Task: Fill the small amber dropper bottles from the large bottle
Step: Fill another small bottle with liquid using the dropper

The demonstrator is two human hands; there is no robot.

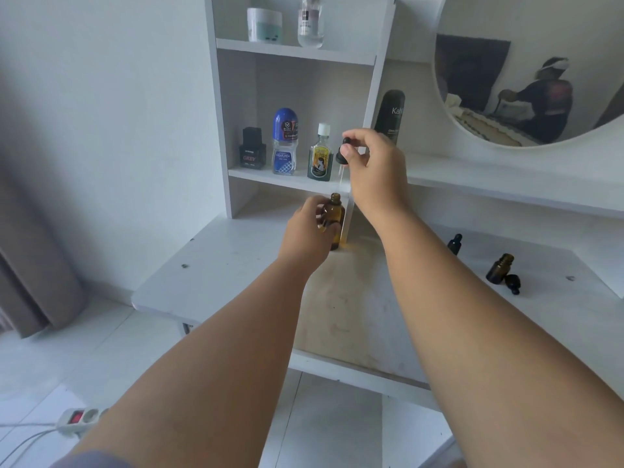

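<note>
The large amber bottle [335, 217] stands uncapped on the white table [216, 261], and my left hand [309, 231] grips its body. My right hand [371, 163] holds the black dropper cap [344, 152] above the bottle's mouth, with its glass pipette hanging down, its tip clear of the neck. To the right, a small amber bottle [499, 268] stands open with its black dropper cap [513, 283] lying beside it. Another small bottle [455, 243], capped, stands further back.
A shelf unit [290, 179] just behind the large bottle holds a black box, a blue roll-on and a green bottle. A black spray can [390, 114] stands behind my right hand. A round mirror [526, 72] hangs at upper right. A power strip [81, 420] lies on the floor.
</note>
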